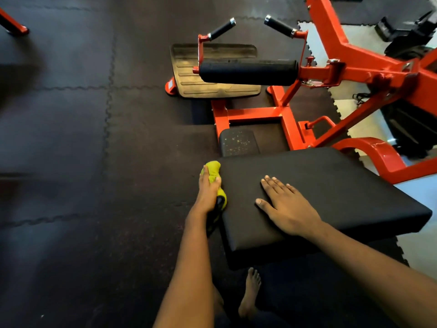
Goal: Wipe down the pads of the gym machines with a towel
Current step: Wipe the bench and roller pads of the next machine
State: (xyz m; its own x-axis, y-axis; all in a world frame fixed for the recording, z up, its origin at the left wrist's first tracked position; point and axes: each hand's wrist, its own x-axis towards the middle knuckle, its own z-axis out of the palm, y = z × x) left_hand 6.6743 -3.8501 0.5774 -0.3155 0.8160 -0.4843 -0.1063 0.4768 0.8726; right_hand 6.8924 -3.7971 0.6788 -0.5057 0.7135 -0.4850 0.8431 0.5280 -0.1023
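Gripping the towel [213, 169] at the left edge of the seat pad [331, 190], the left hand [208, 188] covers its middle. The right hand [288, 209] lies flat on the pad, fingers straight.

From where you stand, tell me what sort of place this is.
Most likely a gym: a red-framed machine with a black seat pad and a foam roller pad, rubber-gripped handles, and interlocking rubber floor tiles. The left hand holds a towel to the seat pad's edge.
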